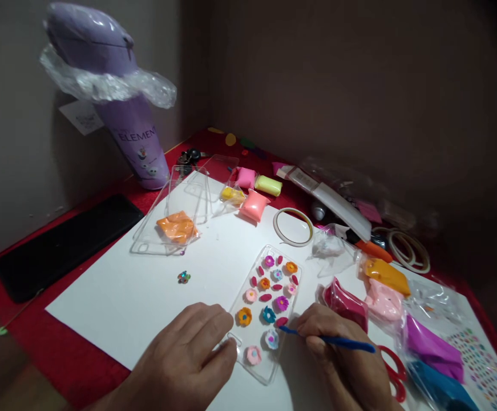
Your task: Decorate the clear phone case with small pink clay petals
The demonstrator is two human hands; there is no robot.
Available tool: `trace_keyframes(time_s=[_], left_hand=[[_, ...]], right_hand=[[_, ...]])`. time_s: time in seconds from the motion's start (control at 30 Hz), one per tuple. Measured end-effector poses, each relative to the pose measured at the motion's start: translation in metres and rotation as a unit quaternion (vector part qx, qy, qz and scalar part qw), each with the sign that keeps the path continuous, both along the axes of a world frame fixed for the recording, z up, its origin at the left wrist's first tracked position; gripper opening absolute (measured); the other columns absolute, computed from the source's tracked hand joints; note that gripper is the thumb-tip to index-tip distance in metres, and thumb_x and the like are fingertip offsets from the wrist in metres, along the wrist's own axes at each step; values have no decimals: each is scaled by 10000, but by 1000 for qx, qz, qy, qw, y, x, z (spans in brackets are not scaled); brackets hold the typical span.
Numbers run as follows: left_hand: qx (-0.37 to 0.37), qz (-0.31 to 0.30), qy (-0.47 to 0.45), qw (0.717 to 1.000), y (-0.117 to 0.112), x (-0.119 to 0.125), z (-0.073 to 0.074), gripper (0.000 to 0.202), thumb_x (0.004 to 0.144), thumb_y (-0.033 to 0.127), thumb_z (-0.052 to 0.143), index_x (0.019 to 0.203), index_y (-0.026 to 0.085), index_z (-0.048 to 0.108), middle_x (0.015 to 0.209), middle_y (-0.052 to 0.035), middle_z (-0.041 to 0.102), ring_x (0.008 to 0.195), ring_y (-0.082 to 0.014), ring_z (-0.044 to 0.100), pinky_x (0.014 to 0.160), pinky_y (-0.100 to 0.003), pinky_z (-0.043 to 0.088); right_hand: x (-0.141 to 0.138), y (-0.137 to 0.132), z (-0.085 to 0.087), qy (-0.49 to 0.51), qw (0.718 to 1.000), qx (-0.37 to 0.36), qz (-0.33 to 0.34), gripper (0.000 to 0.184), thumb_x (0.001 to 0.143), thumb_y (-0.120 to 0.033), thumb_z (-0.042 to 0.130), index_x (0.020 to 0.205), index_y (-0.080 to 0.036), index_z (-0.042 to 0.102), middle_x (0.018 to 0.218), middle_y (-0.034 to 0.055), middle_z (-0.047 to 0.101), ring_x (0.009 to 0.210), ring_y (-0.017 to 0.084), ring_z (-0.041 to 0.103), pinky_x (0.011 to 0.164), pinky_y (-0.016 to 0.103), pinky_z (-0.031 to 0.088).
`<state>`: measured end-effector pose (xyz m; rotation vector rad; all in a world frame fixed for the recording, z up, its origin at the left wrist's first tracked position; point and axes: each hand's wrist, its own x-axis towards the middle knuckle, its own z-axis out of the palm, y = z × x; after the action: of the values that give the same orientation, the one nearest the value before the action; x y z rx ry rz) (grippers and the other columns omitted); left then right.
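A clear phone case (263, 371) lies on white paper, dotted with small clay flowers (281, 303) in orange, pink, purple, blue and white, and with several red clay ovals (266, 297). At its lower left edge my left hand (192, 348) grips the rim between thumb and curled fingers. My right hand (338, 342) is closed around a slim blue modelling tool (348, 343). The tool's tip touches or nearly touches a red oval on the case's right side, beside the teal flower (269, 314).
Bagged clay packs (387, 299) and red-handled scissors (396, 371) lie right. Behind are tape rolls (293, 226) and small clay packs (254, 205). To the left are other clear cases (145, 240), an orange packet (177, 227), a black phone (68, 245) and a purple tumbler (132, 137).
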<state>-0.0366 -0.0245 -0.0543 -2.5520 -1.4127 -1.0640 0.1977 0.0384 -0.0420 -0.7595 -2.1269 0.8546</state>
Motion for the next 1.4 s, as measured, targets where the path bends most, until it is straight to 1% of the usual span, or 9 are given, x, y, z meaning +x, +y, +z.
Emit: trace_keyframes(time_s=[0.13, 0.27, 0.37, 0.47, 0.57, 0.67, 0.83, 1.1, 1.4], left_hand=[[1, 6, 10, 1000, -1, -1, 2, 280, 933, 113, 383, 835, 127, 645, 944, -99, 649, 889, -191, 582, 799, -356, 496], [-12, -7, 4, 1000, -1, -1, 5, 272, 936, 133, 395, 837, 117, 648, 912, -102, 645, 852, -189, 588, 760, -346, 506], [0, -1, 3, 1000, 0, -1, 4, 245, 917, 100, 419, 827, 120, 646, 921, -97, 651, 864, -186, 597, 780, -344, 510], [4, 5, 16, 1000, 0, -2, 3, 215, 892, 73, 446, 846, 126, 649, 963, -95, 662, 898, -190, 604, 818, -353, 517], [8, 2, 22, 1000, 0, -4, 2, 209, 850, 15, 472, 847, 124, 650, 941, -91, 666, 883, -186, 612, 810, -347, 524], [15, -13, 25, 999, 1, -5, 0, 191, 843, 26, 482, 862, 115, 649, 944, -106, 660, 892, -197, 616, 799, -353, 534], [43, -9, 5, 999, 3, -5, -5, 196, 863, 41, 463, 877, 117, 643, 970, -123, 645, 917, -210, 616, 796, -374, 538], [19, -29, 10, 999, 3, -8, -3, 139, 884, 116, 507, 921, 117, 641, 954, -140, 629, 902, -220, 610, 742, -372, 549], [7, -18, 24, 1000, 6, -7, 0, 154, 870, 65, 511, 923, 151, 626, 946, -97, 621, 878, -195, 607, 745, -332, 527]], right_hand=[[2, 3, -3, -1, 1000, -3, 12, 185, 883, -50, 439, 951, -194, 532, 756, 37, 597, 663, 167, 588, 560, 288, 462], [1, 5, -2, 6, 1000, -4, 13, 167, 900, -71, 439, 948, -201, 533, 749, 36, 598, 659, 171, 590, 561, 289, 468], [0, 5, -1, 10, 1000, 0, 27, 139, 921, -102, 441, 941, -199, 538, 745, 45, 607, 652, 176, 594, 549, 293, 472], [0, 2, 1, 24, 1000, -7, -17, 125, 953, -159, 460, 900, -217, 557, 702, 31, 598, 641, 180, 592, 545, 294, 469], [2, -2, 1, 83, 993, 2, -82, 132, 973, -204, 465, 914, -223, 582, 682, 22, 584, 668, 185, 596, 575, 300, 477], [6, -3, -3, 121, 987, 18, -99, 133, 965, -161, 459, 945, -203, 583, 715, 20, 574, 671, 169, 584, 598, 297, 475], [9, 0, -9, 77, 993, 26, -86, 157, 925, -80, 446, 947, -191, 553, 733, 23, 573, 664, 166, 580, 578, 296, 446], [7, 5, -6, 49, 995, 13, -86, 158, 923, -87, 442, 912, -204, 548, 738, 14, 582, 625, 150, 565, 575, 290, 437], [11, 6, -10, 29, 999, 10, -34, 160, 912, -89, 478, 999, -195, 561, 838, 37, 642, 747, 166, 622, 664, 291, 482]])
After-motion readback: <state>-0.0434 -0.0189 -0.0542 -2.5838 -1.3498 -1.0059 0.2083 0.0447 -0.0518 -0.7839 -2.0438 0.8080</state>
